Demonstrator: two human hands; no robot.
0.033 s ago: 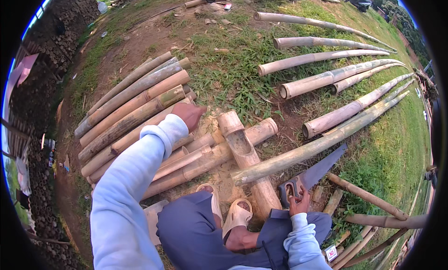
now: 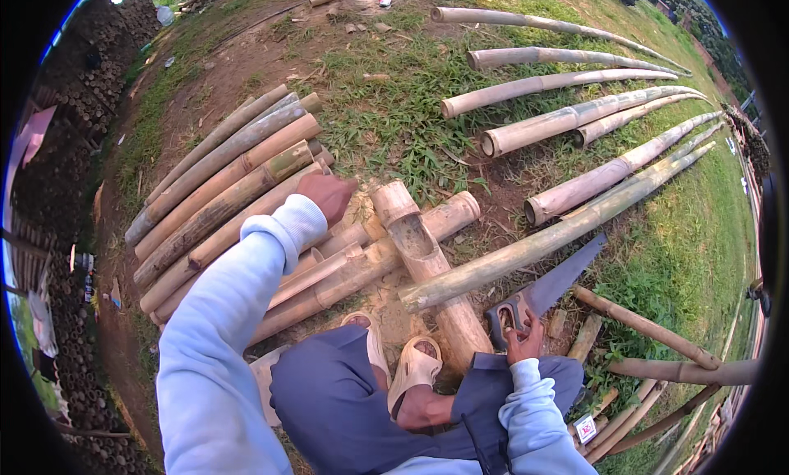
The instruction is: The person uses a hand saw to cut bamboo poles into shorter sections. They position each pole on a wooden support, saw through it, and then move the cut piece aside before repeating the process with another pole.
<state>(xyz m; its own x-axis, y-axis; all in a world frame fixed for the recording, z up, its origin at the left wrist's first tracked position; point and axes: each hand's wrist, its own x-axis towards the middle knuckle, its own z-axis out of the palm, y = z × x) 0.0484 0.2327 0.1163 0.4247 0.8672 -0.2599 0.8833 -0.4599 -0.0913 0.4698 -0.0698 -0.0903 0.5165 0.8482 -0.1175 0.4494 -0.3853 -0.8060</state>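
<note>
My right hand [image 2: 525,341] is closed on the handle of a handsaw [image 2: 552,288], whose blade points away to the right, beside my knee. My left hand [image 2: 326,198] hovers by the near ends of the cut bamboo pieces, fingers curled; whatever they may hold is hidden. Between the hands a bamboo piece with a cut-out notch [image 2: 429,261] rests across a thicker bamboo pole [image 2: 333,286]. A long greenish bamboo pole [image 2: 526,269] lies over the notched piece, its near end just left of it.
Cut bamboo lengths [image 2: 226,175] lie side by side at left. Several long poles [image 2: 575,136] stretch over the grass at right. Crossed bamboo supports [image 2: 682,368] stand at lower right. My sandalled feet [image 2: 415,364] are close to the notched piece. Stacked bamboo [image 2: 82,113] fills the far left.
The whole scene sits slightly higher and further left in the picture. Both hands keep about the same places relative to the bamboo and the handsaw.
</note>
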